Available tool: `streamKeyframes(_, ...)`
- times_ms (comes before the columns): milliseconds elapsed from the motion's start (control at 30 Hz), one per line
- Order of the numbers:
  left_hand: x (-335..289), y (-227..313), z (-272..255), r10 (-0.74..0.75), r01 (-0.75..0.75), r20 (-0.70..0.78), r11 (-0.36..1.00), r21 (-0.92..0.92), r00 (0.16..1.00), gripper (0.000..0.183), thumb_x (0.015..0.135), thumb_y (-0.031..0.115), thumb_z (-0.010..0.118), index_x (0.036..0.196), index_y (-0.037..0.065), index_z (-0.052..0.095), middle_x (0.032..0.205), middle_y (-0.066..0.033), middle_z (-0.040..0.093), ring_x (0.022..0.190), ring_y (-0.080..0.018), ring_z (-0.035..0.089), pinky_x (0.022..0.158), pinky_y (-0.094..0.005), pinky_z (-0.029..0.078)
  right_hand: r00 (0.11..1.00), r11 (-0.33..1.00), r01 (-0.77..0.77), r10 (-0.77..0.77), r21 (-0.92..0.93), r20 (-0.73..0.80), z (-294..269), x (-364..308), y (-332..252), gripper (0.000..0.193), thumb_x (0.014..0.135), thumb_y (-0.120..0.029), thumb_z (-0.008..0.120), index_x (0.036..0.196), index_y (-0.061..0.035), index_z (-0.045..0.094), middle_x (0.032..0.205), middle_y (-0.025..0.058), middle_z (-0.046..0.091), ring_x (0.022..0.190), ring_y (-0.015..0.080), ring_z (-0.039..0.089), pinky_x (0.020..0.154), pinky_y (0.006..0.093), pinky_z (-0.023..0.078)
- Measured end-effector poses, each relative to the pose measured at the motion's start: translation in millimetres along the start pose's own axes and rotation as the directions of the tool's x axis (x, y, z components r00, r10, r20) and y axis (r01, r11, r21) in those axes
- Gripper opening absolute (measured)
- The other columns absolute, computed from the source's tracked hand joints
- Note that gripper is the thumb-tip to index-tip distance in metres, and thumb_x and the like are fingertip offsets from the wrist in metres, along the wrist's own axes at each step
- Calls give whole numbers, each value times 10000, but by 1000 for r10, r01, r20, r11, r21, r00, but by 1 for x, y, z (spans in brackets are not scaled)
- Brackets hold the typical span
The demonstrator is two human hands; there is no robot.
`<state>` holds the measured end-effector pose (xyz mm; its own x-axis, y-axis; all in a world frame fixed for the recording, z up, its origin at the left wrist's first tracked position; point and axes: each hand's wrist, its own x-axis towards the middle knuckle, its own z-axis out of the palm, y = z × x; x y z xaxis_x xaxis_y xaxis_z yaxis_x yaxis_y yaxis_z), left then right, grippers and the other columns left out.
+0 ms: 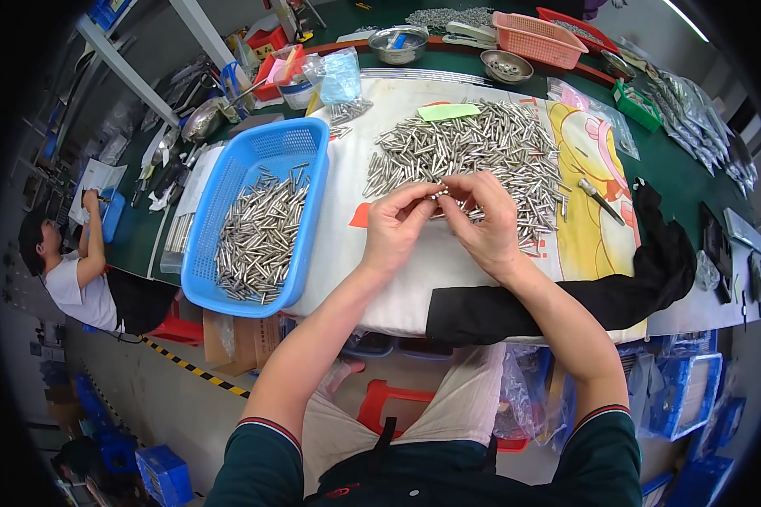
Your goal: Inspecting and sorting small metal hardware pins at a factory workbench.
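My left hand (395, 226) and my right hand (485, 216) meet over the near edge of a broad heap of metal pins (490, 144). Between their fingertips is a small bunch of metal pins (439, 194), seen end-on; both hands are closed on it. The heap is spread over a white printed cloth (347, 245). To the left of my hands stands a blue plastic basket (196, 245), partly filled with similar pins (262, 237). A light green paper slip (448, 111) lies on the heap's far side.
A black cloth (550, 308) runs along the table's front edge under my right forearm. A pen-like tool (600, 201) lies right of the heap. Steel bowls (399, 46) and a pink basket (539, 40) stand at the back. Another person (84, 270) sits working at the far left.
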<state>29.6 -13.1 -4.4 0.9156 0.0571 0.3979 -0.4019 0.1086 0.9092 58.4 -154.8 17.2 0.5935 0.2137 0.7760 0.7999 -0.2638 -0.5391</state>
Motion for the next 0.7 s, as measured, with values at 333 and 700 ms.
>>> streamKeyframes(333,0,-1,2,-29,29,-15,1000,2,999,168,852,-40,547,997,-39,630,923,-85,635,823,-155,634,749,-263,539,997,997,76,-76,-9,-19,-3,1,1,162,682,14,683,828,-28,626,721,63,596,662,210,556,556,294,442)
streamKeyframes(700,0,-1,-2,-101,101,11,995,15,995,215,850,-2,580,1060,-30,618,914,-97,659,801,-142,639,723,-258,535,997,999,10,-14,43,75,-4,2,3,118,706,-3,681,809,-19,626,725,68,589,632,203,554,540,287,451)
